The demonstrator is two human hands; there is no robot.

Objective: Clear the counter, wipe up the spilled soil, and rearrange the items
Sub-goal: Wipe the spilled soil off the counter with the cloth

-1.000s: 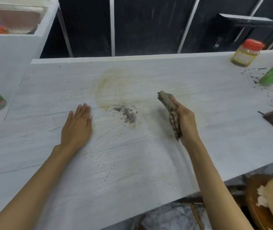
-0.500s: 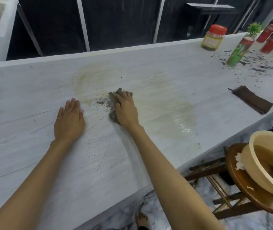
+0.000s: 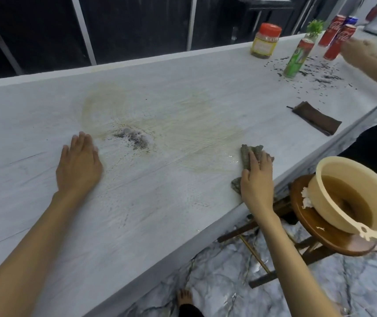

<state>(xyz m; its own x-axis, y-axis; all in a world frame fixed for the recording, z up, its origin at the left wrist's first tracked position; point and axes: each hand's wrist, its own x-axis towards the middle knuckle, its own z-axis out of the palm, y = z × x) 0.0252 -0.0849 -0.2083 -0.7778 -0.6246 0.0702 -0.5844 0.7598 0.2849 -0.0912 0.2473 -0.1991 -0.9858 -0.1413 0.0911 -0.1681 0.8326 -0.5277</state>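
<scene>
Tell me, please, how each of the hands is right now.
Left hand: open, flat on the white wood-grain counter.
Right hand: open, fingers straight, pressing the crumpled grey-brown cloth rag.

The right hand (image 3: 255, 179) covers most of the rag (image 3: 249, 154). A second person's hand (image 3: 358, 52), blurred, is cut off by the right edge and hides part of a red can (image 3: 345, 35). The jar (image 3: 265, 41) label is too blurred to read.
</scene>
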